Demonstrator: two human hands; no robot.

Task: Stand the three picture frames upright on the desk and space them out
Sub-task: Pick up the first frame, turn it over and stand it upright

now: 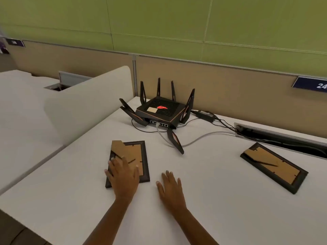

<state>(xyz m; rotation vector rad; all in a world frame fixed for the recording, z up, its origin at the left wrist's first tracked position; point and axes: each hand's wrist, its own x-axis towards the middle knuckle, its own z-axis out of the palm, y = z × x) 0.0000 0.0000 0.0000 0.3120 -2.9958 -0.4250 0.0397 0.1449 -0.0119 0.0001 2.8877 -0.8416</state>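
Two dark picture frames lie face down on the white desk (203, 200), cardboard backs up. The near frame (139, 156) lies left of centre with its cardboard stand flap lifted at its far left corner. My left hand (123, 175) rests flat on this frame's lower left part, fingers spread. My right hand (170, 186) lies flat on the bare desk just right of that frame, holding nothing. The second frame (273, 167) lies at the right, angled, stand folded flat. A third frame is not in view.
A black router (159, 110) with several antennas stands behind the near frame, cables (203, 137) trailing right to a cable slot (283, 137). A white divider (85, 106) bounds the desk on the left, and a tan partition (230, 89) closes the back.
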